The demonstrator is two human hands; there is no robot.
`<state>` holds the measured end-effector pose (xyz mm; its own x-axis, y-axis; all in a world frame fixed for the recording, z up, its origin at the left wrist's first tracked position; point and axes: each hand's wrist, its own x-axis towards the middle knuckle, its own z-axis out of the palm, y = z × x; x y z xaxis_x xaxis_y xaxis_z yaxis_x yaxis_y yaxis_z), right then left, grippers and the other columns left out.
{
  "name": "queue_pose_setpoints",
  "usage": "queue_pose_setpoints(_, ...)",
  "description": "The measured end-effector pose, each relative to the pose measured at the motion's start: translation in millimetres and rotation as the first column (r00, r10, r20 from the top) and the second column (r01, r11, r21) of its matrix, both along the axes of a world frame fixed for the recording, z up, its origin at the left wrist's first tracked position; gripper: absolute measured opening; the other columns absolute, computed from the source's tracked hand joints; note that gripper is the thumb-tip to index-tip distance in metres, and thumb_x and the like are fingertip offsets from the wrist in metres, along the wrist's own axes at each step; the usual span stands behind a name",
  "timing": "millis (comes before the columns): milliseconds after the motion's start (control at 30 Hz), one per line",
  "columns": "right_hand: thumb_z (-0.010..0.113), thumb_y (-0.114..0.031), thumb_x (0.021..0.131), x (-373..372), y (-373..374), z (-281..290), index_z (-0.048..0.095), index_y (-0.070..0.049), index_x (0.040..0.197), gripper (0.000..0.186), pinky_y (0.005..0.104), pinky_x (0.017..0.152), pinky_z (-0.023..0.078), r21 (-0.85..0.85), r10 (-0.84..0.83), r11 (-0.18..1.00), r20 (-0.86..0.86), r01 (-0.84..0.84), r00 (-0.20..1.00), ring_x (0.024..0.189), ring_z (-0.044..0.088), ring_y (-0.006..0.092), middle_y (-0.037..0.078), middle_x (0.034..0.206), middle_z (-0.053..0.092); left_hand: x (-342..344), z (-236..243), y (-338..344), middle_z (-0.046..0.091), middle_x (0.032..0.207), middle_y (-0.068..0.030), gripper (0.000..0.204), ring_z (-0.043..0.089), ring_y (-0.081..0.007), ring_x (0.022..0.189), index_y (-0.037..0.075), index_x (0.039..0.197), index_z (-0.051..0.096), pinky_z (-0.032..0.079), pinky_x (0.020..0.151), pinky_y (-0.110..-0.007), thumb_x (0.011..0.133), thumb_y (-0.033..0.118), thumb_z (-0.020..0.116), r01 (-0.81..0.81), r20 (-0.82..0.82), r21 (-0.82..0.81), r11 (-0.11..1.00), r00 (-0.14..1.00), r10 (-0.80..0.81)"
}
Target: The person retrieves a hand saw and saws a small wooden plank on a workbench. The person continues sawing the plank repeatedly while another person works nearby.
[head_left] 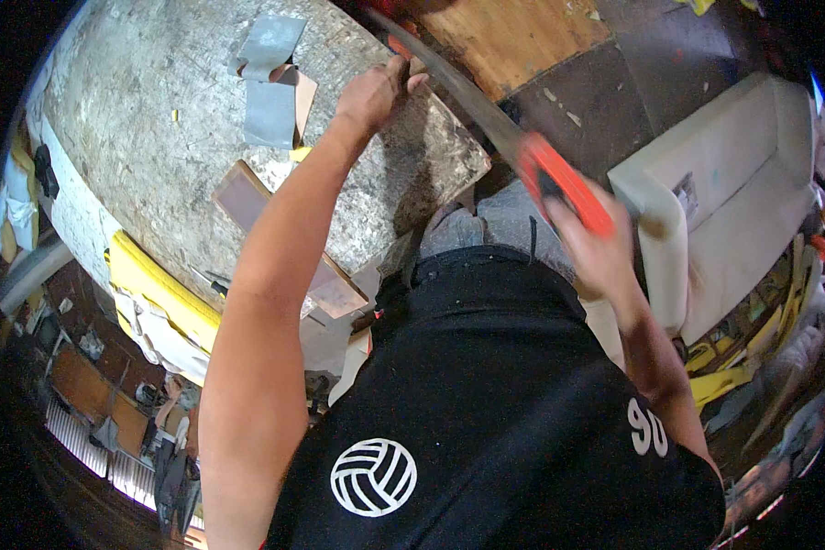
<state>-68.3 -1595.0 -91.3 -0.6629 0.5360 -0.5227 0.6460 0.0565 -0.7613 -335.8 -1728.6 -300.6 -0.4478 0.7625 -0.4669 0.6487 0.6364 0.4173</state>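
Observation:
My right hand (pixel 599 240) is closed round the orange handle of a handsaw (pixel 475 103); hand and handle are smeared by motion. From the handle the long blade slants up and left, past the corner of the worn table. My left hand (pixel 373 95) is at the table's edge, its fingers curled close beside the blade. By those fingertips show a small tan piece (pixel 418 67) and a bit of orange-red (pixel 398 46). What the left fingers grip is mostly hidden.
On the scuffed table (pixel 147 101) lie grey sheets (pixel 270 112) and a wood-edged flat panel (pixel 241 194). A yellow-and-white padded piece (pixel 163 298) lies along its near left side. To the right stands a pale sofa-like shell (pixel 742 192). A plywood board (pixel 513 41) lies beyond the blade.

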Motion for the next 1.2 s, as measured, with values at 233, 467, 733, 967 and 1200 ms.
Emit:
queue_pose_setpoints(233,0.065,-0.013,0.089,-49,-20,-69,0.055,-0.005,0.137,0.050,0.0342,0.085,0.052,0.068,0.101,0.994,-0.183,-0.090,0.978,0.097,0.068,0.0235,0.017,0.107,0.071,15,15,-6,0.064,0.099,-0.0233,0.052,0.068,-0.0467,0.083,0.008,0.109,0.055,0.056,0.069,-0.052,0.096,0.059,0.051,0.027,-0.179,0.131,0.991,0.984,-0.003)
queue_pose_setpoints(467,0.067,-0.008,0.085,-8,-48,-105,0.044,-0.008,0.147,0.066,0.0410,0.092,0.053,0.081,0.125,0.991,-0.317,-0.104,0.940,0.110,0.064,0.0410,0.025,0.126,0.062,27,12,-16,0.063,0.092,-0.0183,0.044,0.068,-0.0410,0.077,0.007,0.100,0.059,0.055,0.064,-0.049,0.094,0.051,0.060,-0.023,-0.299,0.176,0.984,0.951,0.075)
queue_pose_setpoints(733,0.070,-0.010,0.087,9,-53,-126,0.045,-0.005,0.146,0.064,0.0418,0.098,0.051,0.116,0.118,0.990,-0.359,-0.081,0.926,0.117,0.061,0.0406,0.025,0.131,0.059,37,-1,-25,0.064,0.091,-0.0160,0.024,0.060,-0.0378,0.099,0.008,0.103,0.062,0.045,0.087,-0.049,0.095,0.030,0.058,0.003,-0.539,0.322,0.947,0.823,0.181)
queue_pose_setpoints(967,0.069,-0.010,0.089,-6,-49,-111,0.046,-0.007,0.146,0.061,0.0356,0.099,0.048,0.020,0.058,0.998,-0.307,-0.054,0.950,0.118,0.064,0.0312,0.020,0.129,0.064,28,-15,-6,0.044,0.146,-0.0249,0.044,0.040,-0.0417,0.135,0.008,0.132,0.056,0.031,0.109,-0.056,0.096,0.034,0.052,-0.255,-0.495,0.366,0.895,0.761,0.419)
queue_pose_setpoints(1200,0.067,-0.017,0.089,-35,-48,-73,0.050,-0.005,0.142,0.057,0.0374,0.088,0.054,0.081,0.070,0.996,-0.311,-0.047,0.948,0.102,0.071,0.0328,0.022,0.114,0.070,26,-32,14,0.026,0.162,-0.0194,0.068,0.019,-0.0422,0.150,0.012,0.155,0.032,0.013,0.117,-0.065,0.098,0.045,0.043,-0.390,-0.435,0.237,0.890,0.776,0.456)
